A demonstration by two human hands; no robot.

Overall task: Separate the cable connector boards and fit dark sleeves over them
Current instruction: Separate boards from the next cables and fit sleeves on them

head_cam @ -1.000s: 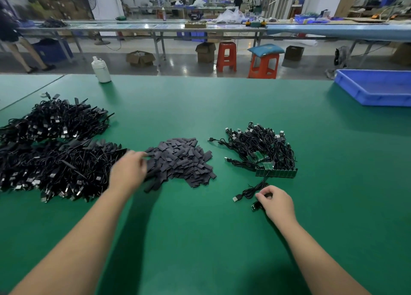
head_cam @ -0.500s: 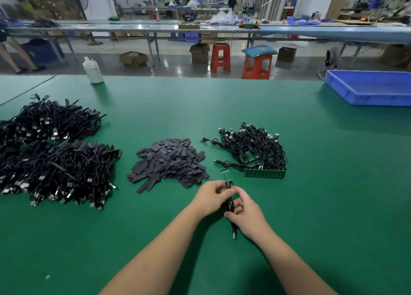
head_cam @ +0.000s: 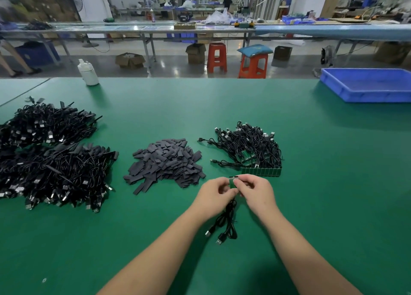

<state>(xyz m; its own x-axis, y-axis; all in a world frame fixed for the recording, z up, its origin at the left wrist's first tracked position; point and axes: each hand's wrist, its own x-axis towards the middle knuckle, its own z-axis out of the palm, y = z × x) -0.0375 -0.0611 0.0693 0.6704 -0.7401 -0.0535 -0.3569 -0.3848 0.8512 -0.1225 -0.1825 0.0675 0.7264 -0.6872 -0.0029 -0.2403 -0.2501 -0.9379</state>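
The small green board [head_cam: 233, 182] is mostly covered by the fingers of both hands, so can't tell if it's one piece or two joined. The left edge chops off the big cable heaps [head_cam: 51, 161], the right edge cuts the blue tray [head_cam: 367, 94]. Far left of the room is blurry, and the person there [head_cam: 13, 58] only shows legs.

The green table [head_cam: 311, 183] carries two cable heaps [head_cam: 51, 159] at its left edge, sleeves [head_cam: 165, 163] mid-table, boarded cables [head_cam: 251, 150] beside them, a bottle [head_cam: 87, 72] and blue tray [head_cam: 367, 85] along the far edge.
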